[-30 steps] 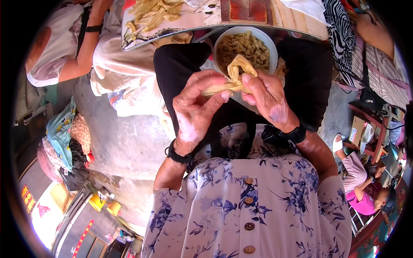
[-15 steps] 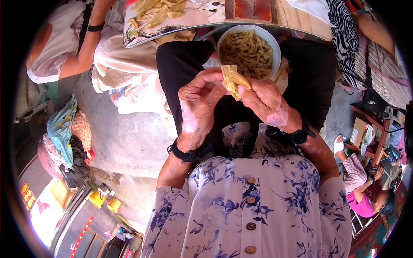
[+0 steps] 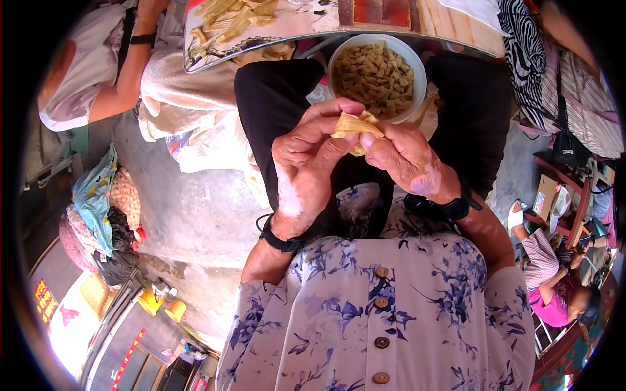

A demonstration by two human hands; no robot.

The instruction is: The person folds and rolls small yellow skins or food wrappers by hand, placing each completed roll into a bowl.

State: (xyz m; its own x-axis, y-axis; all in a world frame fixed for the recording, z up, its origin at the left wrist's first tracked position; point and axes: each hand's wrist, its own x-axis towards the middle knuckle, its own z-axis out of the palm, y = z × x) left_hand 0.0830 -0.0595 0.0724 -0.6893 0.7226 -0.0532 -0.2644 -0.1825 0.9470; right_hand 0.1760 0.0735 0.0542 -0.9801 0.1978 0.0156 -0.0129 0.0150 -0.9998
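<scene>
My left hand (image 3: pixel 305 156) and my right hand (image 3: pixel 407 158) meet in front of my lap. Between their fingertips they pinch a pale yellow, folded strip (image 3: pixel 352 125), thin and slightly see-through; I cannot tell what it is made of. Its left end spreads out flat, while the right end disappears under my right thumb and fingers. Just beyond my hands is a white round tub (image 3: pixel 420 70), which holds many small folded yellow-brown pieces (image 3: pixel 375 77). More long yellow strips (image 3: pixel 238 23) lie in a loose pile on the table.
The table (image 3: pixel 306 32) spans the far side, bearing a reddish-brown square tray (image 3: pixel 372 14) and white sheet (image 3: pixel 473 13). Another person's arm (image 3: pixel 124 91) is at the far left. Bags (image 3: pixel 98 208) lie on the left floor. Someone in a pink top (image 3: pixel 554 306) sits at right.
The strip has turned: its end stood up before and now lies across between my fingers. My left fingers have come over its top, and both hands have shifted slightly.
</scene>
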